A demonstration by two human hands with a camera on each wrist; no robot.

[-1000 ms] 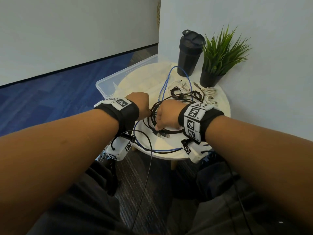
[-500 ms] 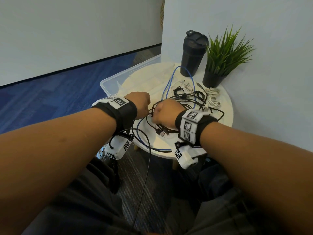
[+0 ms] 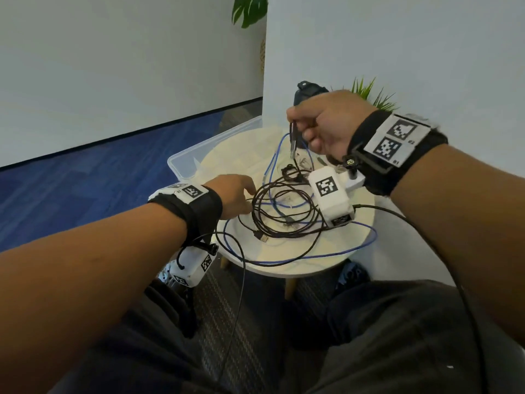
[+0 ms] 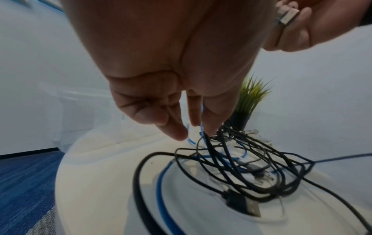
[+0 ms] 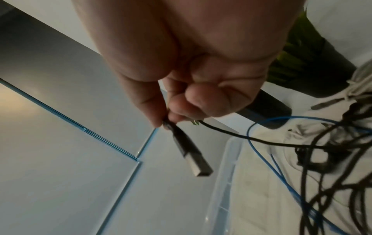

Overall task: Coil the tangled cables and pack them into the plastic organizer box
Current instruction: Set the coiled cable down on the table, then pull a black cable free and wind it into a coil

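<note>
A tangle of black cables lies on the round white table, and a blue cable loops through and around it. My right hand is raised above the table's far side. It pinches one black cable just behind its USB plug, which hangs down. My left hand is low at the tangle's left edge, where its straight fingertips touch the black and blue strands. The clear plastic box sits at the table's far left.
A black tumbler and a potted green plant stand at the back by the wall, partly hidden by my right hand. A white cable lies near the plant pot. Another loose USB plug rests near the table's front.
My right hand has risen from the tangle, lifting a black cable's plug end. The left hand stays low at the tangle, its fingers now straightened.
</note>
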